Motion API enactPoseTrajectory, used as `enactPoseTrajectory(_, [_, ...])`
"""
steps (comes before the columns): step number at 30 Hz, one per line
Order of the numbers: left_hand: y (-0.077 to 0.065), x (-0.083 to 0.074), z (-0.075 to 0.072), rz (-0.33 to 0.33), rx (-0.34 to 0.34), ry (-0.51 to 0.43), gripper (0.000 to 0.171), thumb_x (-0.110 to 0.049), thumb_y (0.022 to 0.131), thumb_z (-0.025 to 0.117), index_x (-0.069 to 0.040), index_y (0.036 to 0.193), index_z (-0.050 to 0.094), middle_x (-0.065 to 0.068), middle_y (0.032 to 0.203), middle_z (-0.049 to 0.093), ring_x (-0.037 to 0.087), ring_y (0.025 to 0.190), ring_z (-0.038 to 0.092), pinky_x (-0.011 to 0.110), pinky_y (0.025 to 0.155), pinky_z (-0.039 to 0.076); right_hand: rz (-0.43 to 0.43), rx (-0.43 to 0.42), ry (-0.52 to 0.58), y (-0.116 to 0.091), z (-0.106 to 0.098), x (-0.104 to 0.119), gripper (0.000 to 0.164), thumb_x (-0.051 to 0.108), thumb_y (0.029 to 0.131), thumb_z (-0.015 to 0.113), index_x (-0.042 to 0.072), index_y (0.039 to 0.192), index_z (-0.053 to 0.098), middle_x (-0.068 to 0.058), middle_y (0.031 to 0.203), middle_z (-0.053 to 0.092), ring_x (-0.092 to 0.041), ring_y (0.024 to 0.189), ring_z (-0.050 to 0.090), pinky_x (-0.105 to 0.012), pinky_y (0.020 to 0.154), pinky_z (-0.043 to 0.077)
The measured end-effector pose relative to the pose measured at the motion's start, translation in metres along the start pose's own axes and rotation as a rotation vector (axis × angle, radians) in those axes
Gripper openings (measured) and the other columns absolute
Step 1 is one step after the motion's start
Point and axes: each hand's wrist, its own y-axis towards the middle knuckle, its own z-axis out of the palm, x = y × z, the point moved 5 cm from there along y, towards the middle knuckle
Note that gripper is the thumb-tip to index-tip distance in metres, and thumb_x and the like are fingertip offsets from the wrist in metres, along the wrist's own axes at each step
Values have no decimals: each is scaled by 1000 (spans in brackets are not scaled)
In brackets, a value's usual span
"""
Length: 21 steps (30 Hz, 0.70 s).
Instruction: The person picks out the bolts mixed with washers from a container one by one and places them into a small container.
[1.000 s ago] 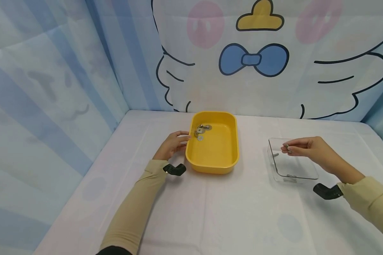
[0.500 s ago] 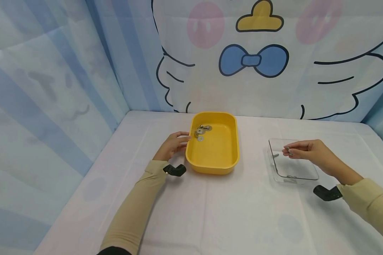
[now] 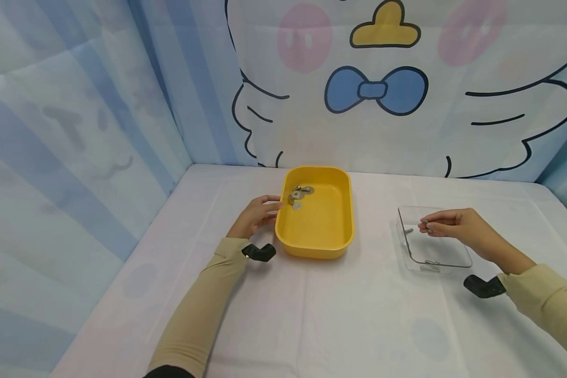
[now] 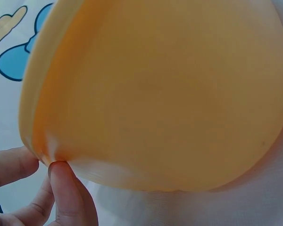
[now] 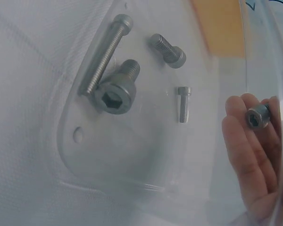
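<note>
My left hand [image 3: 255,216] pinches the left rim of a yellow tray [image 3: 318,226] between thumb and fingers; the left wrist view shows the thumb [image 4: 68,193] at its corner. Washers [image 3: 296,206] and a few screws [image 3: 304,188] lie at the tray's far left. Over a clear plastic box [image 3: 437,249] on the right, my right hand [image 3: 458,228] holds a socket head screw [image 5: 258,117] by the fingertips. Several more socket head screws lie in that box: a long one [image 5: 108,54], a thick one [image 5: 115,94], and shorter ones such as this stubby screw [image 5: 169,51].
Both containers stand on a table with a white cloth [image 3: 359,315], well apart from each other. Printed fabric [image 3: 378,136] hangs behind the table, and a striped curtain [image 3: 75,157] runs along the left side.
The right hand has dropped slightly and shifted a little to the right over the clear box, still holding the screw. My left hand and the yellow tray stay in place.
</note>
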Motion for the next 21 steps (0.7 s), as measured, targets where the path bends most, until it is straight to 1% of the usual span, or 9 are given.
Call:
enactPoseTrajectory(4, [-1,0,0,-3,0,6,45,-21,91,62,-11,133,50,9,131,53,15,88,56,24,84,52,-9,-1,12,0,0,0,46,23,93,60,-11,123,53,21,96,68,-1,90,67,-12,77,52])
enactPoseTrajectory(10, [0,1,0,0,2,0,44,-21,91,63,-11,132,50,9,130,54,15,87,55,22,80,51,-3,-16,6,0,-1,0,47,25,92,60,-10,124,53,24,96,67,3,90,66,-10,77,51])
enactPoseTrajectory(17, [0,1,0,4,6,-1,44,-21,91,62,-11,132,50,9,129,54,15,87,55,22,79,51,12,-19,-5,0,-2,0,51,28,92,60,-8,126,51,27,97,65,3,91,65,-7,77,49])
enactPoseTrajectory(21, [0,1,0,6,6,-5,44,-21,91,62,-11,132,50,9,129,54,15,87,56,23,81,51,10,-16,-11,0,-1,0,52,28,92,61,-8,127,50,28,97,64,4,92,65,-6,77,47])
